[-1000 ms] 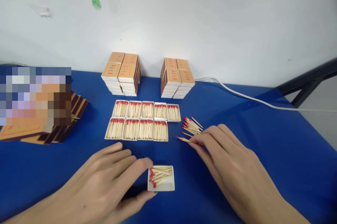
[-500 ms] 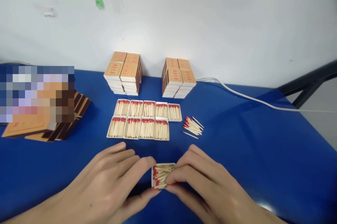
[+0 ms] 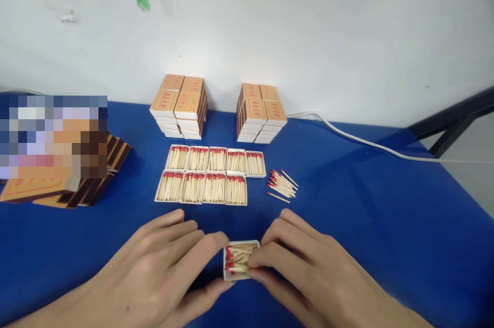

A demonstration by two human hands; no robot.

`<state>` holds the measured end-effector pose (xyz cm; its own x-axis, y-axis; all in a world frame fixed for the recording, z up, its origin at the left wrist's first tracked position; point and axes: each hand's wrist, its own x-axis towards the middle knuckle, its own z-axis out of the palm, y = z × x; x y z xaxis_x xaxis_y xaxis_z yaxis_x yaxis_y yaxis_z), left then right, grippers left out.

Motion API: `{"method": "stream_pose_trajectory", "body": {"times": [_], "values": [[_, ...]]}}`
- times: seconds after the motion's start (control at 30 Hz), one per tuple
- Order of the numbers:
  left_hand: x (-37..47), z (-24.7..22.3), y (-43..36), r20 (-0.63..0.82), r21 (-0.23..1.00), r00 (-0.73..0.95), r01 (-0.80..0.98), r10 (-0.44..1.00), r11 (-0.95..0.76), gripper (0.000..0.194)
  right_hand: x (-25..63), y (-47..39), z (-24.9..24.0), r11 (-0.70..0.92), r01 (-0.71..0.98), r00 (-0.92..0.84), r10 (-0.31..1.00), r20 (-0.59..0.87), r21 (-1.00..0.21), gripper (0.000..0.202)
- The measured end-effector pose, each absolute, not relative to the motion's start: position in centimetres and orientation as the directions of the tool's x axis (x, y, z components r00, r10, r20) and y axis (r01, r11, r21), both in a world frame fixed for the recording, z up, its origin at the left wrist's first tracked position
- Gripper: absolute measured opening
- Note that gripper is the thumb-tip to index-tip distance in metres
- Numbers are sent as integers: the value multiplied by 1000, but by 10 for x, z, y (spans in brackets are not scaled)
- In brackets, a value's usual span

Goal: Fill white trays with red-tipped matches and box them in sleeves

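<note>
Moved off the loose matches (image 3: pixel 282 184) and back onto the little open tray (image 3: pixel 239 261) since a second ago, that right hand (image 3: pixel 309 271), with fingers (image 3: pixel 270 256) now curled over the tray's far-right end and pressing on the sticks inside. Left hand (image 3: pixel 154 271) pretty much where it was, fingers (image 3: pixel 208 246) closed against the tray's left wall, thumb tucked under the near corner, so holding it steady from that side. Tray sitting on the blue bench (image 3: pixel 386 225) right between the two sets of fingertips, matches inside lying a bit crooked, red heads toward the left fingers. Can't tell whether the right fingers actually pinch a match or just rest flat on the pile. Beyond the fingertips, two rows of filled trays (image 3: pixel 208 174), neatly packed, touching each other; loose matches just past the right fingers, apart from them. Farther back two stacks of closed boxes (image 3: pixel 179 107) and (image 3: pixel 261 113) by the wall, plus a heap of flat sleeves (image 3: pixel 96 184) well off to the left and a white cable (image 3: pixel 366 145) trailing right. Handling-wise: thin card tray, super light, probably squashes easily and slides on the cloth, so best gripped gently by the short end walls rather than the long sides; matches stiff but snappy, better nudged flat than shoved.
</note>
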<state>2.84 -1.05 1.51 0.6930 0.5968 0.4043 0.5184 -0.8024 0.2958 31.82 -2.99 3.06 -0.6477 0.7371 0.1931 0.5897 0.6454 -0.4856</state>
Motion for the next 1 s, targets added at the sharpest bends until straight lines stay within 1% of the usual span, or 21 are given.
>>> {"method": "stream_pose_trajectory", "body": {"times": [0.2,0.27,0.33,0.37,0.47,0.57,0.63,0.7,0.87,1.0], "values": [[23,17,-8,413,284,684,532,602,-798,18,320,-27,29,661,559,-631,731,260,-501,15],[22,18,-8,415,276,686,531,597,-801,18,320,-25,30,654,553,-602,742,295,-516,14],[21,17,-7,413,269,689,533,596,-802,19,323,-23,31,623,601,-534,779,328,-501,14],[22,16,-7,409,272,688,535,599,-800,19,325,-21,32,594,654,-481,804,349,-468,13],[22,14,-8,396,277,688,541,607,-794,19,335,-15,30,473,826,-343,853,394,-306,9],[21,12,-9,391,256,692,552,607,-794,24,343,-8,21,396,899,-291,860,420,-188,11],[20,12,-10,386,249,694,555,607,-793,26,345,-5,16,377,914,-284,858,428,-151,12],[20,12,-11,388,250,692,557,609,-792,26,344,-4,13,383,911,-295,863,410,-150,13],[19,10,-10,383,252,698,551,605,-795,24,341,-4,14,419,886,-332,871,362,-197,18],[18,7,-11,360,270,706,547,610,-792,25,342,-6,15,428,884,-350,873,340,-189,20]]}}
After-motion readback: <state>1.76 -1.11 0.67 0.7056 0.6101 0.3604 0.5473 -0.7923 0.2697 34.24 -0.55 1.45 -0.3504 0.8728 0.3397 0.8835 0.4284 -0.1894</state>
